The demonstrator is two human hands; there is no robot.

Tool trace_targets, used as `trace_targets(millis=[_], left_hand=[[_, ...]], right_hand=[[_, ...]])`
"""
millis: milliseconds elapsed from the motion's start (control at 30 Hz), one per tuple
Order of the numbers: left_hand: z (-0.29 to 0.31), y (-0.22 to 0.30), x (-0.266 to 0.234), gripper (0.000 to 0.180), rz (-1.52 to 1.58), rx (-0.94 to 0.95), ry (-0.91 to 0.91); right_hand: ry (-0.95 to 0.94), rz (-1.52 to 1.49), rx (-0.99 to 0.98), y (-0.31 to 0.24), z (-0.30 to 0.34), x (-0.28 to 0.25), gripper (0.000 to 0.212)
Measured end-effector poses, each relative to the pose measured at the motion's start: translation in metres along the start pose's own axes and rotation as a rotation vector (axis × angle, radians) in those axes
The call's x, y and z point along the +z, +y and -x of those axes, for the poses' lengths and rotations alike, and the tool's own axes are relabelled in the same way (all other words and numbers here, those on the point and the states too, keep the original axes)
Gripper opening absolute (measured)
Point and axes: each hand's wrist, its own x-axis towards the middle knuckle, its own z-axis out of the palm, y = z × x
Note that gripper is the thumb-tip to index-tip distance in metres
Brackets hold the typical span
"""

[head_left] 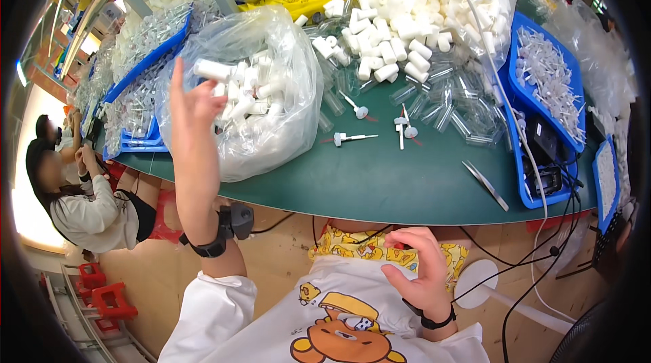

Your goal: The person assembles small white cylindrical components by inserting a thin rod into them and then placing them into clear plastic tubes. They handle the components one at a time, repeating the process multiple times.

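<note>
The wearer's hands (193,115) (422,271) counted two, black wrist straps (207,248) (439,323) two, tweezers (485,186) just one, and white-stemmed parts (361,112) (339,139) (410,131), yes, at least three!

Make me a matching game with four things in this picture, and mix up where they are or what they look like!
1. Clear bag by the left hand
2. Tweezers
3. Stools
4. Right hand

A. Red, on the floor at the left
B. In front of the table, above the lap
C. Has white cylinders inside
D. Silvery, lying on the green table

Right pairs: 1-C, 2-D, 3-A, 4-B
</note>
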Motion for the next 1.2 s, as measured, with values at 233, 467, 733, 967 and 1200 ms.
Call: trace_targets(millis=[233,467,733,967,1200], left_hand=[[0.050,0.021,0.044,0.040,-0.396,0.357,-0.201],[0.084,0.001,0.093,0.028,-0.463,0.324,-0.425],[0.072,-0.037,0.110,0.032,-0.587,0.269,-0.290],[0.073,-0.042,0.115,0.035,-0.701,0.276,-0.248],[0.070,-0.042,0.112,0.016,-0.531,0.243,-0.191]], right_hand=[[-0.026,0.167,0.081,0.003,-0.014,-0.003,0.032],[0.019,0.704,-0.101,0.020,-0.069,0.001,0.040],[0.071,0.980,-0.067,0.044,-0.082,0.014,0.041],[0.166,0.948,-0.019,0.044,-0.082,0.012,0.038],[0.236,0.731,0.108,0.045,-0.071,0.004,0.033]])
